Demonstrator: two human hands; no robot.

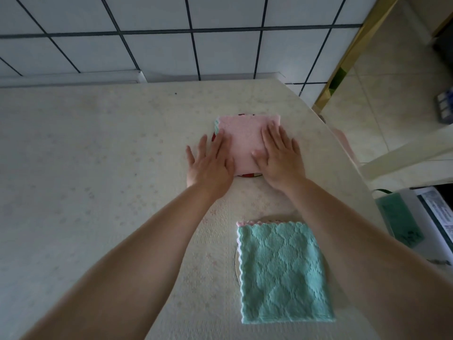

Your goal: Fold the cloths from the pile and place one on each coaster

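Teal cloth [282, 273] sits nearest you, folded square, flat on the counter [98, 168]. Pink edge peeks out along its far side. Thin pale rim of a coaster [236, 263] shows at the teal cloth's left edge; the rest of that coaster is hidden under it.

Your forearms pass either side of the teal cloth, the right one crossing over its right edge.

Beyond the teal cloth: pink cloth [245, 143], folded square, lying on a second coaster [248, 175]. Only slivers of that coaster show, red-and-white at the pink cloth's near edge, a bit of red at its left edge, a dark bit at its far edge. Teal scalloped trim shows at the pink cloth's far-left corner.

Your left hand [210, 160] lies flat, fingers straight and spread, grip released: inner fingers on the pink cloth's left side, outer fingers and palm on the counter. Your right hand [279, 155] is also flat with grip released, fingers straight, pressing on the pink cloth's right side, heel past its near-right corner.

Behind the pink cloth, the counter ends at a white tiled wall [171, 45] with dark grout.
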